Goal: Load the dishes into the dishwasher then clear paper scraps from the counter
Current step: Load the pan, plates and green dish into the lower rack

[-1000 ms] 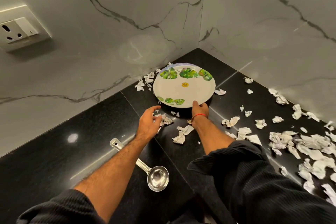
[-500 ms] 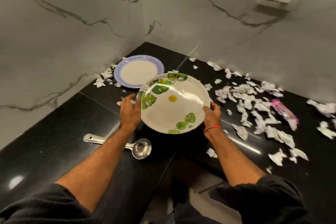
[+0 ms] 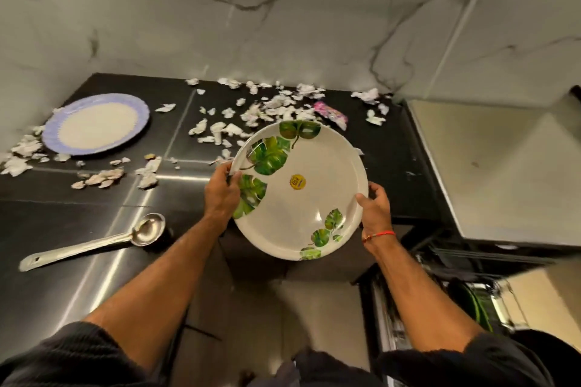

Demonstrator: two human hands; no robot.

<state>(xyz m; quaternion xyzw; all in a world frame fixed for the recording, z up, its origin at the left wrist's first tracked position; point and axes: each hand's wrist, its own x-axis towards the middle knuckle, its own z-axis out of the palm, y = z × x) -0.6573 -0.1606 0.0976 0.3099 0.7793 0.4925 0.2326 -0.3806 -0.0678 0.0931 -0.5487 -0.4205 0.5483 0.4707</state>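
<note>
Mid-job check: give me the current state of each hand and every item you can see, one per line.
Left hand: grips leaf plate's left rim.
Right hand: grips its right rim.
Leaf plate: lifted off the counter, tilted.
Purple-rimmed plate: flat on counter, untouched.
Ladle: lying on counter, bowl up.
Paper scraps: scattered, uncleared.
Pink wrapper: lying among the scraps.
Dishwasher: open at lower right, contents unclear.
</note>
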